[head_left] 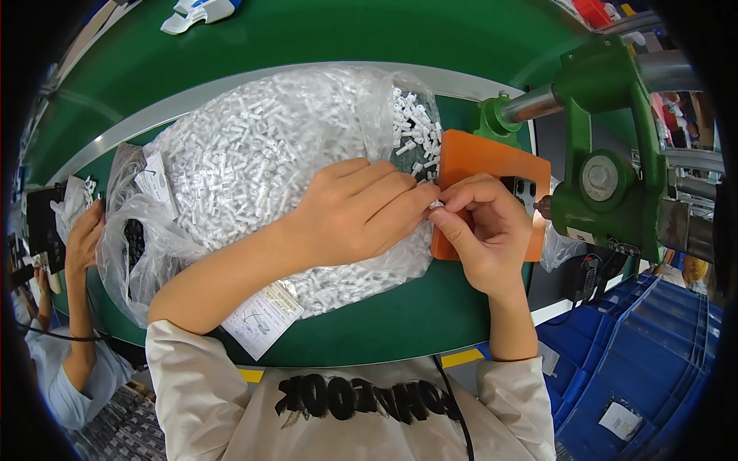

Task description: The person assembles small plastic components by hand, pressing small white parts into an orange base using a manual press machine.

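Note:
My left hand (361,211) reaches across a large clear plastic bag (369,100) full of small white tubular plastic parts (238,146). Its fingertips come together with those of my right hand (488,227) at a small white plastic part (437,204). The right thumb and index finger pinch that part, and the left fingers close on its other side, covering most of it. Just behind the right hand is an orange plate (480,154) carrying a black fixture (520,187). Loose white parts (415,123) lie at the bag's right end.
A green hand press (607,169) stands at the right, beside the plate. Blue crates (623,361) are at the lower right. A paper label (263,319) lies at the bag's near edge on the green table (369,334). At the left, a co-worker's hand (83,238) is near another bag.

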Tool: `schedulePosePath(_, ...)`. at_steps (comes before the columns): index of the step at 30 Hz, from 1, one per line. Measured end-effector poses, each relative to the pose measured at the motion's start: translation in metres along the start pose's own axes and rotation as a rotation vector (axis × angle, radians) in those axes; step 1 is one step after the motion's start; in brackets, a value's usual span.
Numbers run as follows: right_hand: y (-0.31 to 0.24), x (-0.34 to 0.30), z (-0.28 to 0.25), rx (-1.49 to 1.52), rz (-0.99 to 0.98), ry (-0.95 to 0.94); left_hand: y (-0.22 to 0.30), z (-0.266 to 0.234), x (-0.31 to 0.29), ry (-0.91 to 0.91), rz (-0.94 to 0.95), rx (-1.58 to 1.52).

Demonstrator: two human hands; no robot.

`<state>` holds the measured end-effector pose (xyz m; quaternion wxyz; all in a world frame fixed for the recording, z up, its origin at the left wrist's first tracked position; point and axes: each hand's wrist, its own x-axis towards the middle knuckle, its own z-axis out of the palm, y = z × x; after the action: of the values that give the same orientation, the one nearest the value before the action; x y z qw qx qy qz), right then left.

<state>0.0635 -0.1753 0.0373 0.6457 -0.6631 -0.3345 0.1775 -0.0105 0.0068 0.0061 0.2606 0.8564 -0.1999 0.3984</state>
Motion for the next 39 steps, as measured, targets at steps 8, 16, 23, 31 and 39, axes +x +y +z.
schedulePosePath(8,0.0007,0.0002,-0.0006,-0.026,-0.017,0.003,0.0007,-0.0008,0.0007,-0.005,-0.006,-0.023)
schedulePosePath(16,0.0014,0.0008,-0.0001,-0.077,-0.056,-0.007,0.0007,-0.0025,0.0012,-0.015,-0.003,-0.029)
schedulePosePath(23,0.0019,-0.0002,0.0011,-0.089,-0.032,-0.002,0.0005,-0.0023,0.0007,-0.021,-0.014,-0.059)
schedulePosePath(31,0.0064,-0.0002,0.0002,-0.146,-0.059,0.001,0.0003,-0.0027,0.0023,-0.030,-0.022,-0.072)
schedulePosePath(39,0.0047,-0.0009,0.0004,-0.166,-0.044,0.002,0.0002,-0.0035,0.0027,-0.037,-0.033,-0.077)
